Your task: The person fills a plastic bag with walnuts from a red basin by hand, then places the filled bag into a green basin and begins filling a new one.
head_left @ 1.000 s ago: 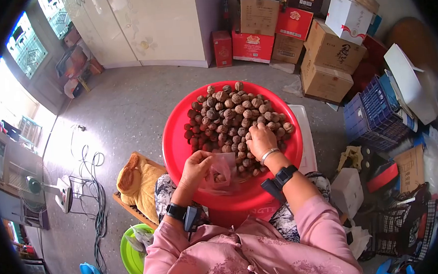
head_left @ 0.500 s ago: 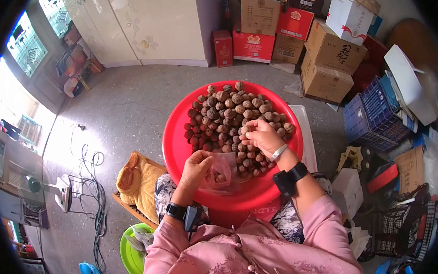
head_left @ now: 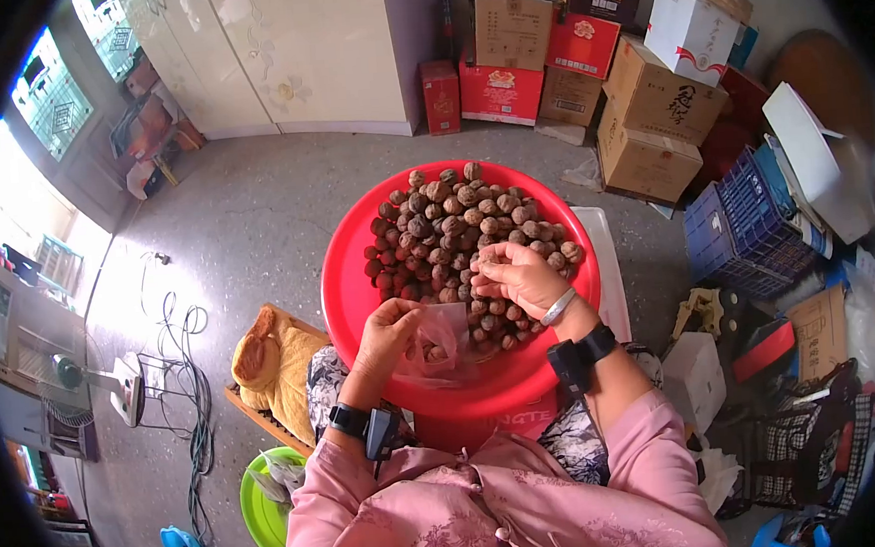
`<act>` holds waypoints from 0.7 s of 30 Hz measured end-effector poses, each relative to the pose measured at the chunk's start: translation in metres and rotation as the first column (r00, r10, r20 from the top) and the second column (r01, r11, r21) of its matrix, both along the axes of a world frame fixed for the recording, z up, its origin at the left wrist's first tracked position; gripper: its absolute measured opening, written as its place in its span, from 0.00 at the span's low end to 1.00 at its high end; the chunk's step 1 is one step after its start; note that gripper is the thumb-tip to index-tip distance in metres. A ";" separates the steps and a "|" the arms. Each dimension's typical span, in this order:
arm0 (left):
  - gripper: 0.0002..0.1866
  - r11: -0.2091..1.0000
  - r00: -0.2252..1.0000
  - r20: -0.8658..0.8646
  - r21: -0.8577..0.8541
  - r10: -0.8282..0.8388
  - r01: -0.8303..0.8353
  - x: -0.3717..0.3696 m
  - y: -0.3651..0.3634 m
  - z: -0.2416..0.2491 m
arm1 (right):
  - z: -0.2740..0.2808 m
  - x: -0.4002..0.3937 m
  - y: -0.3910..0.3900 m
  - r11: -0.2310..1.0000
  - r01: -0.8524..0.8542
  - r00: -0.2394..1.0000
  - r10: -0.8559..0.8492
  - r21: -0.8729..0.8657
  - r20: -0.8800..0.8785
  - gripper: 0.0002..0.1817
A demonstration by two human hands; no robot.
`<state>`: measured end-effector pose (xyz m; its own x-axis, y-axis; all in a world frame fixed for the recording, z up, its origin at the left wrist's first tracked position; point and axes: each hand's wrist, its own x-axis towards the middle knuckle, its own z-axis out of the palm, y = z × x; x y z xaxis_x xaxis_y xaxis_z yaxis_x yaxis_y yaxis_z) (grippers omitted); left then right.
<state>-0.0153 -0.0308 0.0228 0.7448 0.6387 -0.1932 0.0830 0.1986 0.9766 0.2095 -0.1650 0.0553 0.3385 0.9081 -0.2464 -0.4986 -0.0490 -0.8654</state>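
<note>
A wide red basin (head_left: 346, 284) in front of my lap holds a heap of brown walnuts (head_left: 450, 228). My left hand (head_left: 389, 335) pinches the edge of a thin clear plastic bag (head_left: 443, 358), which hangs over the near side of the basin with at least one walnut showing through it. Above the heap, right of the bag, my right hand (head_left: 523, 280) has thumb and fingers closed on a walnut, which the fingers partly hide.
A white board (head_left: 607, 263) juts out under the basin's right side. Cardboard boxes (head_left: 651, 160) and a blue crate (head_left: 745, 215) stand to the right. On the left are a yellow cushion (head_left: 278, 373), a green basin (head_left: 257, 515), a fan (head_left: 68, 371) and cables (head_left: 199, 388).
My right hand has shifted slightly left, nearer the bag, with the walnut in its fingers. The left hand keeps hold of the bag; the whole view has moved a little.
</note>
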 end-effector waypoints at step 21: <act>0.07 1.000 0.999 -0.037 0.013 0.020 -0.020 0.000 -0.002 0.007 | 0.001 -0.043 0.006 0.994 0.090 0.346 -0.093 0.066 0.934 0.14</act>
